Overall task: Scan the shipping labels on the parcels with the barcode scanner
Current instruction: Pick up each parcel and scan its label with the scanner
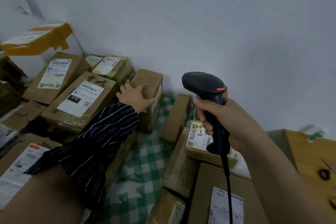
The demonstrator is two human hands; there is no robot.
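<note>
My right hand point(221, 120) grips the handle of a black barcode scanner point(205, 85), held upright with its head pointing left and its cable hanging down. My left hand point(135, 96) reaches forward and grips the near edge of a small cardboard parcel point(150, 82) standing against the wall. A parcel with a white shipping label marked 010 point(81, 96) lies to the left of that hand. Another labelled parcel point(198, 138) lies just below the scanner.
Several cardboard parcels with labels are piled at the left point(54, 74) and at the right front point(227, 203). A green checked cloth point(143, 160) covers the surface between the piles. A white wall point(200, 23) stands behind. A yellow box point(38, 40) sits at upper left.
</note>
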